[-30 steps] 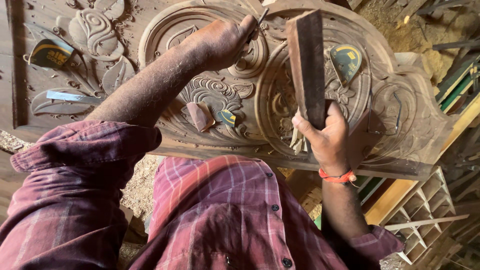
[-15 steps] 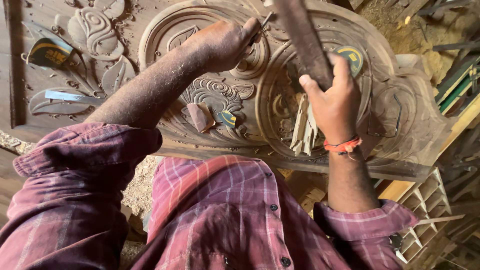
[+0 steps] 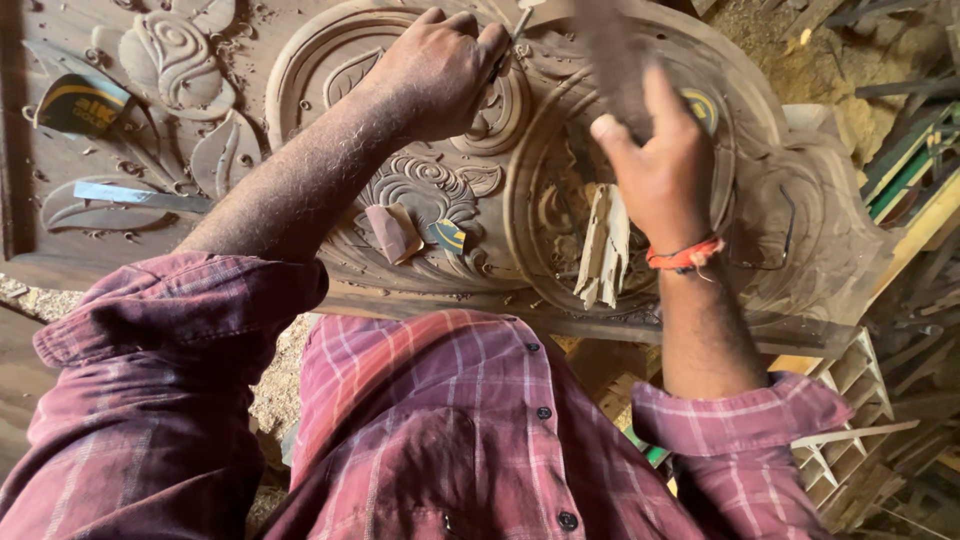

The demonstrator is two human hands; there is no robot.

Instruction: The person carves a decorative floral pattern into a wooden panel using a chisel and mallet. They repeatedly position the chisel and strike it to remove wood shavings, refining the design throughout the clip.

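Your right hand (image 3: pixel 662 170) grips a motion-blurred wooden mallet (image 3: pixel 612 60) running up out of frame, while your left hand (image 3: pixel 440 70) closes around a mostly hidden chisel (image 3: pixel 518 22), angled far-right over the carved panel (image 3: pixel 400 200).

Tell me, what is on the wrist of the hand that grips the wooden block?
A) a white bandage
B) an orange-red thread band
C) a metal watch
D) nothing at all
B: the right hand, closed on the blurred wooden block, has an orange-red thread band tied round its wrist, above the carved wooden panel.
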